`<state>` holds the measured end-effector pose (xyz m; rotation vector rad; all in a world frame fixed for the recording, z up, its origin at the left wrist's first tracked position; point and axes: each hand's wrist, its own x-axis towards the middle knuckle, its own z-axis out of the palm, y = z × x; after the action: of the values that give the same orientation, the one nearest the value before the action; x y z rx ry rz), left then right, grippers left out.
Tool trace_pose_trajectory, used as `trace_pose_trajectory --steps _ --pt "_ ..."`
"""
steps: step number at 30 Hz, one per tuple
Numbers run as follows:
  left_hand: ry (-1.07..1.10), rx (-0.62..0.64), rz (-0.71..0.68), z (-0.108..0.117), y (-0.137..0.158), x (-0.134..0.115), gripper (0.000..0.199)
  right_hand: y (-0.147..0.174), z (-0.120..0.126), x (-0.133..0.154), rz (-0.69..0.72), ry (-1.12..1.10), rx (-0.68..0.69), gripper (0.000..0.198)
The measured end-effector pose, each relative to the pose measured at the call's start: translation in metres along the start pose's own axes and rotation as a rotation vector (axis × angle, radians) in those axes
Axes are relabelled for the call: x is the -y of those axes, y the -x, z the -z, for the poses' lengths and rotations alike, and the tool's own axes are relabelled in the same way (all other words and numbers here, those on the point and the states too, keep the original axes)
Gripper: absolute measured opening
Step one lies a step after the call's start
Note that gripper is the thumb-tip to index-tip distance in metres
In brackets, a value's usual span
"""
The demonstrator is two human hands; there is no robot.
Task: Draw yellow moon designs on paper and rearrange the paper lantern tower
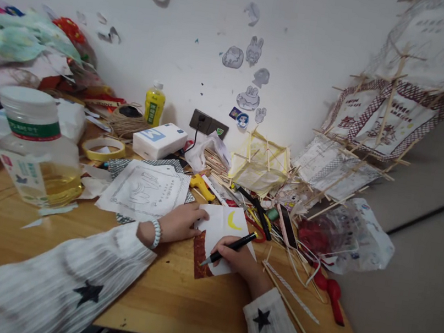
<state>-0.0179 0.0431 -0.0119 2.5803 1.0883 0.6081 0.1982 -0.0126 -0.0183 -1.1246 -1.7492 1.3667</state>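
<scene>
A white sheet of paper (pixel 218 217) lies on the wooden table in front of me, with a yellow crescent (pixel 234 221) drawn at its top right and a dark red-brown patch (pixel 202 248) along its left side. My right hand (pixel 235 257) is closed around a black marker pen (pixel 235 245), tilted so its grey tip is over the lower red-brown part. My left hand (pixel 182 223) rests with its fingers laid on the sheet's left edge and holds nothing. A beaded bracelet (pixel 156 233) circles the left wrist.
Drawn sheets (pixel 145 191), yellow tape (pixel 103 149) and a large plastic jar (pixel 38 150) stand to the left. Behind lie a yellow glue gun (pixel 202 187) and a yellow paper lantern frame (pixel 262 164). A phone (pixel 288 226), sticks and plastic bags (pixel 355 236) crowd the right.
</scene>
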Motion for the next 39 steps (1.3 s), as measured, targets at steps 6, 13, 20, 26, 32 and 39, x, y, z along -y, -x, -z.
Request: trace_pose_trajectory --steps 6,13,20,26,32,39 --pt "-0.007 0.014 0.009 0.001 0.0002 -0.001 0.037 0.0002 -0.0001 0.0017 0.003 0.016 0.002 0.022" --pt "-0.013 0.012 0.009 -0.0011 -0.0001 0.0006 0.036 -0.0023 -0.0008 0.0049 -0.061 -0.016 -0.07 0.021" --pt "-0.007 0.022 0.013 0.0001 -0.001 -0.0005 0.037 -0.0027 -0.0019 0.0094 -0.071 -0.066 -0.094 0.019" --pt "0.01 0.022 0.017 0.0006 -0.0003 -0.0006 0.037 -0.0027 -0.0015 0.0062 -0.073 -0.025 -0.089 0.023" --pt "0.035 0.01 0.02 0.0006 0.0001 -0.0002 0.036 -0.0028 -0.0009 0.0048 -0.053 0.007 -0.096 0.023" --pt "0.156 -0.069 0.047 -0.0068 -0.0032 0.0068 0.031 -0.0027 -0.0007 0.0046 0.034 -0.058 -0.169 0.027"
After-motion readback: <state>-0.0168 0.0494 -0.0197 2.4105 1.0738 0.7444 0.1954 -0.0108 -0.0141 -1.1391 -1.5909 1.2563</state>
